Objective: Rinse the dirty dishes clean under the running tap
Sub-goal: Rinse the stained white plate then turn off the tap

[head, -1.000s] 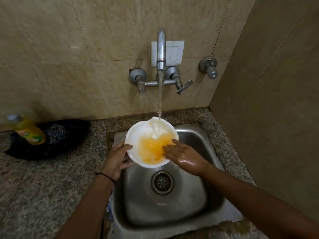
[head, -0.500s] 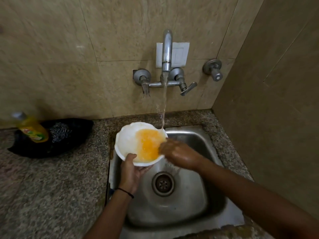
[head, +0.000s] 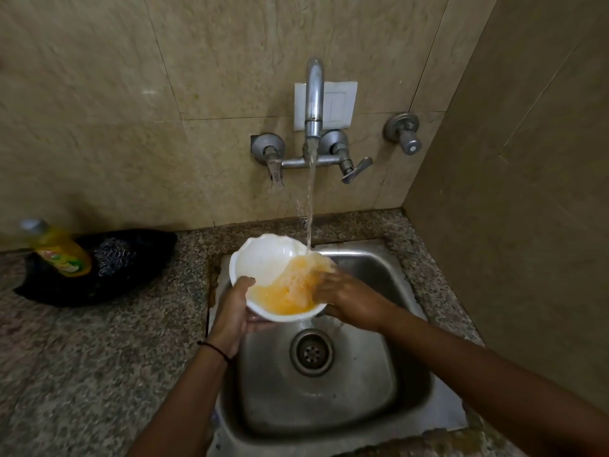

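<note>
A white bowl (head: pixel 263 260) with orange residue and orange water inside is held over the steel sink (head: pixel 362 407). My left hand (head: pixel 232 313) grips its near left rim, thumb inside the bowl and fingers under it. My right hand (head: pixel 346 296) reaches into the bowl from the right, its fingers rubbing the orange part where the water lands. The tap (head: pixel 313 103) on the wall runs, and its stream hits the bowl's right side.
A yellow dish-soap bottle (head: pixel 62 252) lies on a black bag (head: pixel 125 258) on the granite counter (head: pixel 82 374) at the left. The sink drain (head: pixel 311 352) is below the bowl. A tiled side wall closes in on the right.
My left hand has slid from the bowl's left side to its near rim. The bowl has tilted and shifted so the stream now falls on its right side, and the orange residue has spread in water.
</note>
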